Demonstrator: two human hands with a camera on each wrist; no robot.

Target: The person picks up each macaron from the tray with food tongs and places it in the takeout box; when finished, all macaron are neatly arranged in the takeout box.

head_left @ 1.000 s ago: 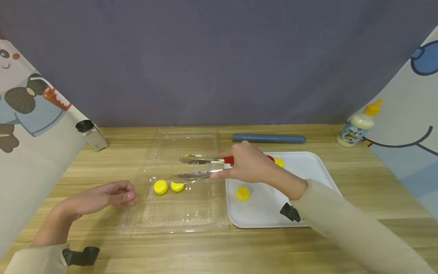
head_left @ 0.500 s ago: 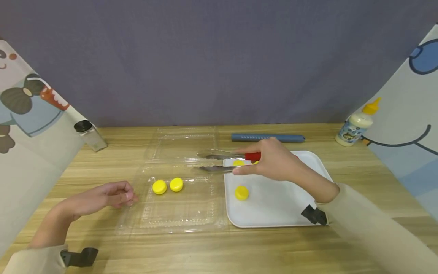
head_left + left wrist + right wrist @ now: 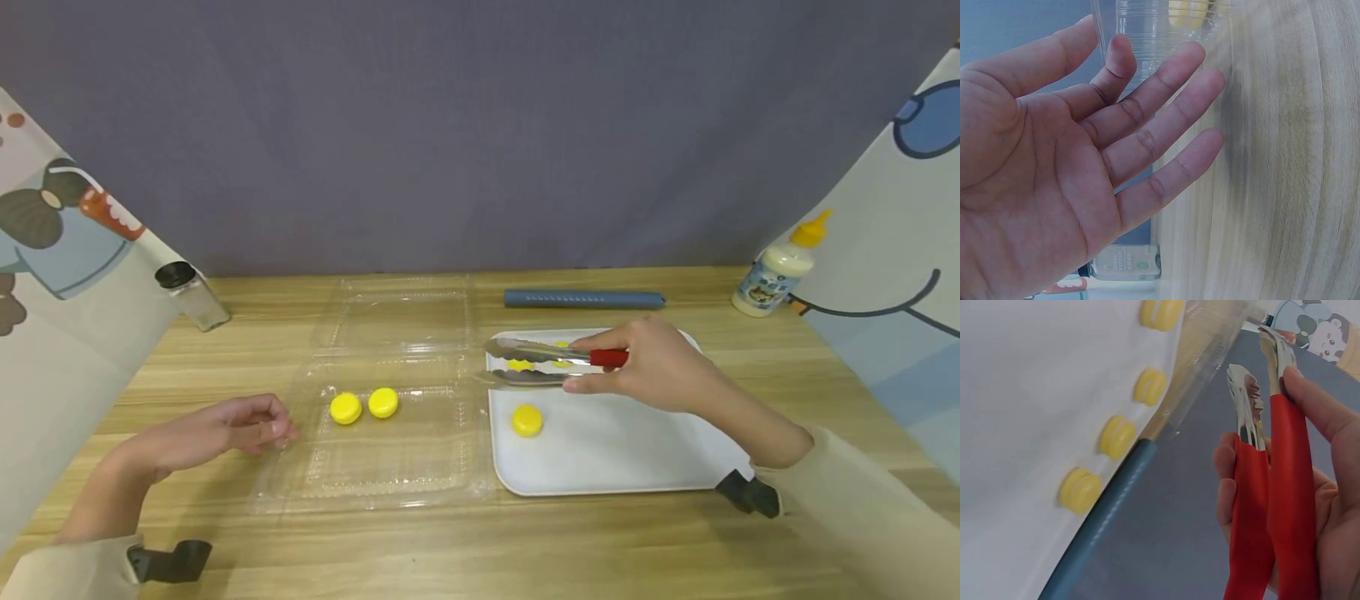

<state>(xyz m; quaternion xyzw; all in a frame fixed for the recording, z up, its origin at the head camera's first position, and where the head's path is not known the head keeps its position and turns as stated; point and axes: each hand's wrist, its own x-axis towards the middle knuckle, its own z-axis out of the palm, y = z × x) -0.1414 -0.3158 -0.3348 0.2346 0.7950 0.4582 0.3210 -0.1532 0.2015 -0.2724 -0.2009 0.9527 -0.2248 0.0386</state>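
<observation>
My right hand grips red-handled metal tongs over the left part of a white tray. In the right wrist view the tips of the tongs stand apart with nothing between them. Below lie several yellow macarons on the tray; the tongs partly cover some in the head view. Two more yellow macarons sit side by side in a clear plastic clamshell box, its lid folded back. At the box's left edge is my left hand, fingers relaxed; whether they touch the plastic I cannot tell.
A blue ridged bar lies behind the tray. A black-capped pepper jar stands at the back left, and a yellow-tipped squeeze bottle at the back right. A grey cloth wall closes off the rear.
My right hand has carried the tongs rightward, from above the clamshell box to above the tray. Both macarons in the box are now uncovered. The left hand stays by the box.
</observation>
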